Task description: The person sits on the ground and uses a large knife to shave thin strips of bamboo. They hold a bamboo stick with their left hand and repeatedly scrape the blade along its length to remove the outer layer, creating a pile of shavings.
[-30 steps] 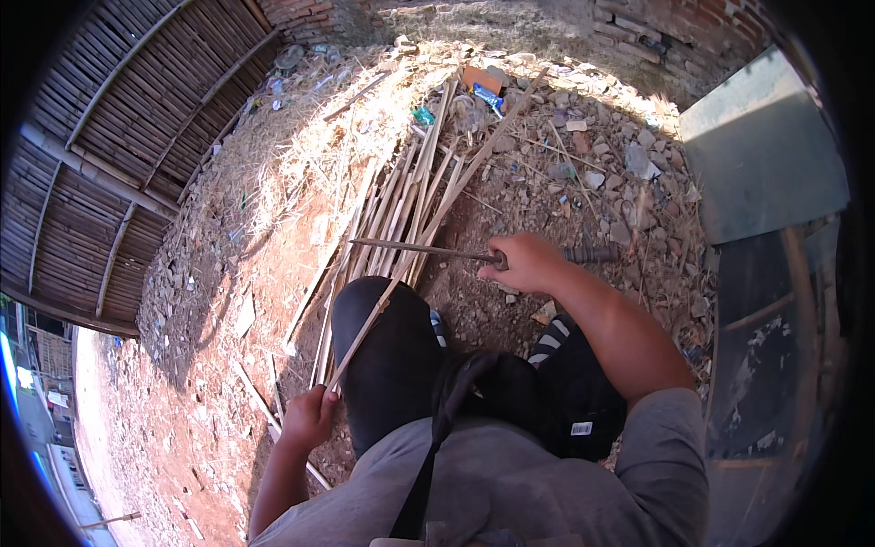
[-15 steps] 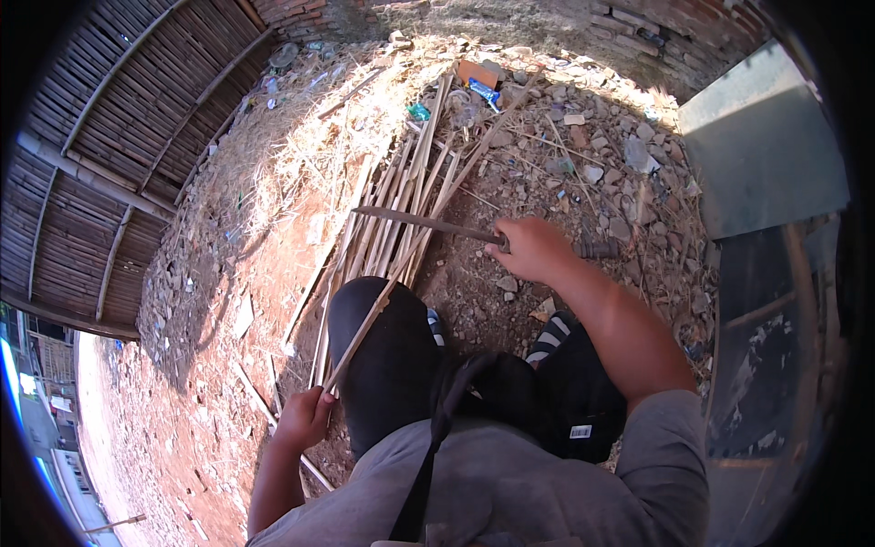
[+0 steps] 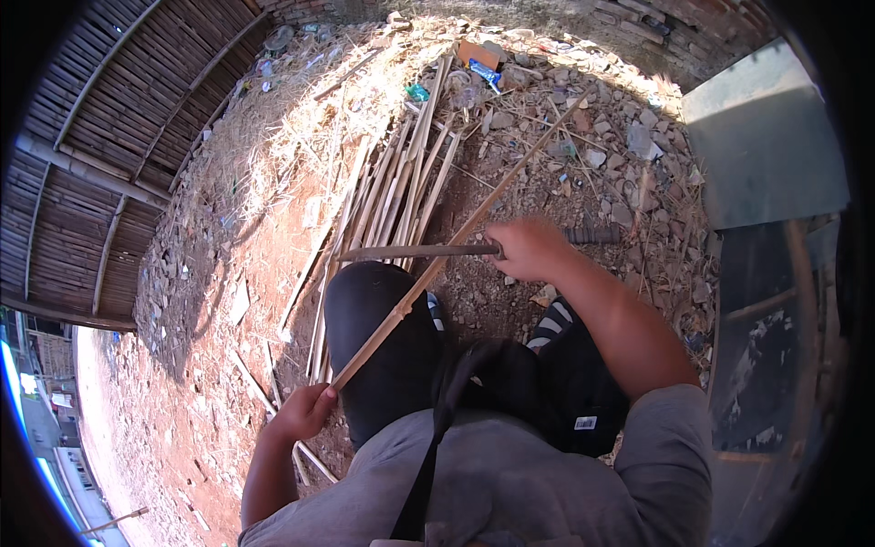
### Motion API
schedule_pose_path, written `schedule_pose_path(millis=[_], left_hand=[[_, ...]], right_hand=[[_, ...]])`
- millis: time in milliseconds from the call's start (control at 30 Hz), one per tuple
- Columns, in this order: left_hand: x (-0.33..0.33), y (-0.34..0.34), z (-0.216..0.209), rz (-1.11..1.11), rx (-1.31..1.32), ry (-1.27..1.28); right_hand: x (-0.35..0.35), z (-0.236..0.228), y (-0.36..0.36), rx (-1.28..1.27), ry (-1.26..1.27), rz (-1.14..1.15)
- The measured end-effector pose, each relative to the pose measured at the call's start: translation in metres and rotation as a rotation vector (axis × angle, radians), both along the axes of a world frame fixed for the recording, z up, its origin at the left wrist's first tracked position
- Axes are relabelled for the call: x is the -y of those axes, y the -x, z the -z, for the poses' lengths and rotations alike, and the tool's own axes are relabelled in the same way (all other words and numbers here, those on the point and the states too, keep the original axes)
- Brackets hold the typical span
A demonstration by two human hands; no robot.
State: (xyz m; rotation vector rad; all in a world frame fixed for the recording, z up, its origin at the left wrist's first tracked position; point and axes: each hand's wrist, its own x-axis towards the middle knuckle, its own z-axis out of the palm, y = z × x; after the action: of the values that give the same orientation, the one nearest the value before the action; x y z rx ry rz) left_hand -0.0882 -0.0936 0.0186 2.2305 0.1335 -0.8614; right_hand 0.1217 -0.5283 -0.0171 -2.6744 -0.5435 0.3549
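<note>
My left hand point(image 3: 305, 412) is closed around the lower end of a long bamboo strip point(image 3: 387, 328), which slants over my left thigh and up toward the far right. In my right hand point(image 3: 529, 249) is the handle end of a long-bladed knife point(image 3: 392, 252), its dark blade pointing left. The blade crosses the strip just past my left knee; whether they touch I cannot tell. Beyond the knee lies a pile of split bamboo strips point(image 3: 401, 182) on the ground.
Rubble and stones point(image 3: 629, 182) cover the ground at right, where a dark ribbed cylinder point(image 3: 592, 235) lies. A blue wrapper point(image 3: 483, 73) sits at the far side. A woven bamboo wall point(image 3: 118, 118) stands left, a grey panel point(image 3: 766, 137) right, a brick wall point(image 3: 638, 32) behind.
The bamboo strip has swung right, away from the pile, its far end now over the rubble. The knife has come closer, its tip lowered toward my left knee.
</note>
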Motion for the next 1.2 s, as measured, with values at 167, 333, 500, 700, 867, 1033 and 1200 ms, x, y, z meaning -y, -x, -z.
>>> schedule_pose_path(millis=[167,333,500,700,867,1033,1200], left_hand=[[-0.003,-0.006,0.001,-0.002,0.005,-0.053],[-0.007,-0.006,0.000,-0.091,-0.204,0.143],[-0.016,-0.019,0.003,-0.184,-0.411,0.276],[-0.009,-0.002,0.007,-0.162,-0.236,0.295],[0.022,0.003,0.004,0.074,0.345,-0.269],[0.057,0.027,0.021,-0.113,0.687,-0.406],[0.035,0.020,0.022,0.050,0.555,-0.395]], right_hand=[[0.044,0.002,-0.027,-0.123,-0.084,0.315],[0.007,-0.015,0.006,-0.026,0.024,-0.017],[0.045,0.025,-0.023,-0.017,-0.098,0.212],[0.046,-0.009,-0.014,-0.058,-0.241,0.164],[0.049,-0.007,-0.004,0.030,-0.219,0.041],[0.036,-0.015,0.003,0.197,-0.131,0.043],[0.020,-0.010,0.010,0.209,-0.053,-0.069]])
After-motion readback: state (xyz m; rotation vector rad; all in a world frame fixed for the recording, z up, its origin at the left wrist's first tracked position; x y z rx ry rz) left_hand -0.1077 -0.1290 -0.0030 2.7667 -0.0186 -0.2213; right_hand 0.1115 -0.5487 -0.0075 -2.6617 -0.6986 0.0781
